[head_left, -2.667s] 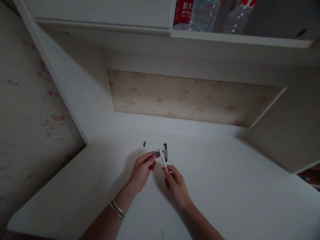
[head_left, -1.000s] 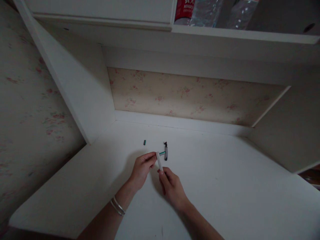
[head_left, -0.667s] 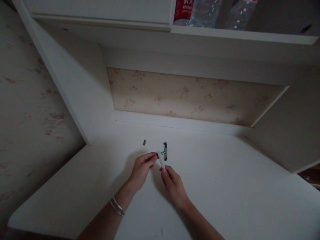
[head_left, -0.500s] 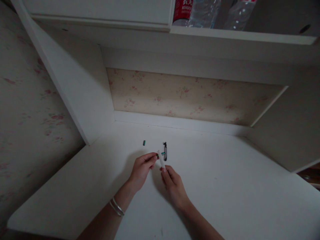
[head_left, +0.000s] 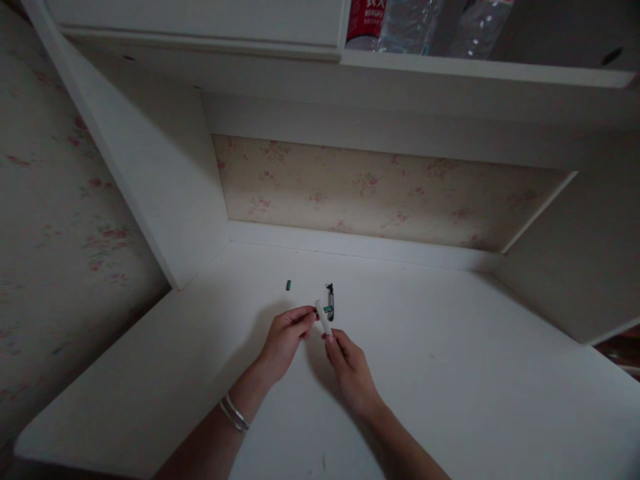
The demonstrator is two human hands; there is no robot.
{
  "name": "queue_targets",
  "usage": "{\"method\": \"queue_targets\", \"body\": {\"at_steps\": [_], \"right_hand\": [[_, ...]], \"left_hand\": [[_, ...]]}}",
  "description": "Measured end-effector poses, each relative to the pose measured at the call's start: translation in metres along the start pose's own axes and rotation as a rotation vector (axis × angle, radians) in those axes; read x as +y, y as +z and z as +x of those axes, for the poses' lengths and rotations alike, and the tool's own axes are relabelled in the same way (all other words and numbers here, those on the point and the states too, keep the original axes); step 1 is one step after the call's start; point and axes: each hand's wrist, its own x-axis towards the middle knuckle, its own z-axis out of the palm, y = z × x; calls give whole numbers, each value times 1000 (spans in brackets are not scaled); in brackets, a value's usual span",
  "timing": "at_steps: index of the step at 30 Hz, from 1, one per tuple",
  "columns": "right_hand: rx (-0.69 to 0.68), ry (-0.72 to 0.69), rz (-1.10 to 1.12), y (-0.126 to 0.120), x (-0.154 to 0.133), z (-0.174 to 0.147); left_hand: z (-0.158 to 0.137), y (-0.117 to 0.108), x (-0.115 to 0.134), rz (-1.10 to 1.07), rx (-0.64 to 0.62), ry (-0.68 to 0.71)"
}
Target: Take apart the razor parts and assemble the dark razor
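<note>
My right hand (head_left: pixel 351 370) grips the lower end of a slim white stick (head_left: pixel 324 317), which tilts up toward the left. At the stick's upper part, my left hand (head_left: pixel 285 339) is closed, thumb and fingertips pinched on a small dark thing too small to make out. A small green-and-black piece (head_left: pixel 328 309) shows just right of the stick; whether it joins what the left fingers pinch is hidden behind the stick. Behind it lies a thin black clip-like strip (head_left: pixel 331 299). Another small green-and-black piece (head_left: pixel 289 285) rests on the table, beyond my left hand.
The white desk (head_left: pixel 425 373) runs back to a low ledge and floral wallpaper (head_left: pixel 370 183). White side panels (head_left: pixel 165 167) stand left and right. Overhead, a shelf (head_left: pixel 475 68) holds clear bottles (head_left: pixel 410 27) and a red-labelled bottle (head_left: pixel 366 20).
The green-and-black piece beside the stick has shifted slightly right and down, and less green shows at my left fingertips. My right hand has moved very slightly; the left hand is nearly unmoved.
</note>
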Motion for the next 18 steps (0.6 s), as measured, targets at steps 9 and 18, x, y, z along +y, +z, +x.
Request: {"method": "queue_targets", "body": {"at_steps": [9,18], "right_hand": [[10,-81,-99,-1,-1,0],[3,-77,-90,-1,-1,2]], "left_hand": [[-1,2,3,-136,25,-42],[2,0,-1,-176,32,-50]]}}
